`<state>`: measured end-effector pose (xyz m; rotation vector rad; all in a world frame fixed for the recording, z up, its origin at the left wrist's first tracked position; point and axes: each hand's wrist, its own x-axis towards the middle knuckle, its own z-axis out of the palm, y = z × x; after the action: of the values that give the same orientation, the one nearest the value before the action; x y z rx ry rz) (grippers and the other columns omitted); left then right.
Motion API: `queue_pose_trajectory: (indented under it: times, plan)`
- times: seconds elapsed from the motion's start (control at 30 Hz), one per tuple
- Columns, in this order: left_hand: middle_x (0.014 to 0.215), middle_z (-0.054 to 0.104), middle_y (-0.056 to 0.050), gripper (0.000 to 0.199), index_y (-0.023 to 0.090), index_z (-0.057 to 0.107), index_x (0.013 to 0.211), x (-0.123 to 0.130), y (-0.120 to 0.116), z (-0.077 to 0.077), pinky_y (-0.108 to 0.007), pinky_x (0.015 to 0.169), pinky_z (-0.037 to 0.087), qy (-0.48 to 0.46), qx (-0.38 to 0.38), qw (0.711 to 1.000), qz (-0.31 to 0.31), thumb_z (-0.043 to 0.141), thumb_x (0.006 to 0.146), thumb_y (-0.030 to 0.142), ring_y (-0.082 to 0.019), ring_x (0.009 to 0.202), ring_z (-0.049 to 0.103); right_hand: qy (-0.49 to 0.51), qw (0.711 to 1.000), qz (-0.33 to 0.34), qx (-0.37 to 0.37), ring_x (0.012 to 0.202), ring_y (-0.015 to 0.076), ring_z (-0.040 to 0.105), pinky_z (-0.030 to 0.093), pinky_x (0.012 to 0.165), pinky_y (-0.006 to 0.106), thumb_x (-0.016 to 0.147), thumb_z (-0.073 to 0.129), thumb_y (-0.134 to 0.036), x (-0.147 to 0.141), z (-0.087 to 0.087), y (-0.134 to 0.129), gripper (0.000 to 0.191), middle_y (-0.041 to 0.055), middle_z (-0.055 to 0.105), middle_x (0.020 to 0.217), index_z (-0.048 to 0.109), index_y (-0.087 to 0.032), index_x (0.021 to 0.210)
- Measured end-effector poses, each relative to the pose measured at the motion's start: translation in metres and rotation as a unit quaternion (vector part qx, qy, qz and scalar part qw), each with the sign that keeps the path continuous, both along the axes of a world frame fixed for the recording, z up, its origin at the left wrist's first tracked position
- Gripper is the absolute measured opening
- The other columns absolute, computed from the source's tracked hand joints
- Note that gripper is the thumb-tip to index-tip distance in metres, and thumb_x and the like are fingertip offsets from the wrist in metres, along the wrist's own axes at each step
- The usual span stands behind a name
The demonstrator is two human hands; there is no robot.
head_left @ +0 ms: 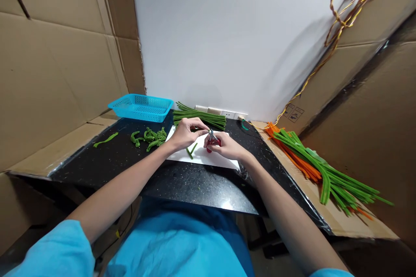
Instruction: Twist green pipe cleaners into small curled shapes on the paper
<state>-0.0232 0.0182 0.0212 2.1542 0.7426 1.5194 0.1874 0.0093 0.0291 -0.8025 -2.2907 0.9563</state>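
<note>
My right hand (225,146) is closed round small red-handled pliers (212,137), their metal jaws pointing up and away from me. My left hand (188,133) pinches thumb and forefinger together at the jaws' tip; what lies between those fingers is too small to make out. Both hands are above a white sheet (208,159) on the dark speckled table. Two short cut pieces of green pipe cleaner (191,150) lie on the sheet just below my left hand. Behind the hands rests a bundle of long green pipe cleaners (201,119).
Curled green pipe cleaner pieces (152,136) lie left of the sheet, a flat green strip (105,140) farther left. A blue basket (139,114) stands at the back left. Green stems (325,169) and orange stems (302,164) lie on cardboard at right. A power strip (229,114) sits against the wall.
</note>
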Motion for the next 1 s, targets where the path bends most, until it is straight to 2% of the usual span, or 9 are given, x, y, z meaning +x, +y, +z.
queue_pose_trajectory:
  times: [0.07, 0.37, 0.7, 1.0]
  plan:
    - [0.086, 0.075, -0.009, 0.008, 0.017, 0.081, 0.086, 0.0, 0.001, -0.001, -0.03, 0.069, 0.053, -0.002, 0.004, 1.0, -0.002, 0.076, 0.087, 0.023, -0.018, 0.079, 0.069, 0.008, 1.0, -0.004, -0.016, 0.069, 0.0168, 0.062, 0.048, 0.071, 0.029, 0.084, 0.062, -0.02, -0.002, -0.001, 0.0, 0.003, 0.0015, 0.068, 0.077, 0.064, -0.018, 0.082]
    - [0.087, 0.075, -0.009, 0.014, 0.017, 0.08, 0.089, 0.001, 0.002, -0.004, -0.031, 0.071, 0.053, -0.001, 0.031, 1.0, -0.002, 0.073, 0.092, 0.028, -0.019, 0.08, 0.068, -0.011, 1.0, -0.02, 0.005, 0.065, 0.0159, 0.058, 0.044, 0.067, 0.029, 0.094, 0.066, -0.052, 0.002, -0.002, 0.002, 0.038, 0.0041, 0.071, 0.071, 0.067, -0.017, 0.078]
    - [0.087, 0.076, -0.009, 0.01, 0.017, 0.08, 0.087, 0.002, 0.001, -0.004, -0.032, 0.073, 0.054, -0.006, 0.029, 1.0, 0.006, 0.073, 0.091, 0.024, -0.019, 0.081, 0.069, 0.024, 0.999, -0.044, 0.018, 0.06, 0.0154, 0.055, 0.044, 0.063, 0.029, 0.091, 0.067, -0.051, -0.005, -0.012, 0.003, 0.038, 0.0029, 0.066, 0.065, 0.063, -0.018, 0.071]
    - [0.084, 0.076, -0.008, 0.009, 0.017, 0.08, 0.086, 0.006, 0.003, -0.009, -0.03, 0.069, 0.053, -0.04, 0.017, 0.999, 0.011, 0.075, 0.089, 0.023, -0.018, 0.078, 0.069, 0.047, 0.998, -0.023, -0.04, 0.054, 0.0142, 0.051, 0.042, 0.061, 0.03, 0.09, 0.068, -0.058, -0.009, -0.017, 0.006, 0.048, 0.0004, 0.059, 0.057, 0.057, -0.02, 0.063]
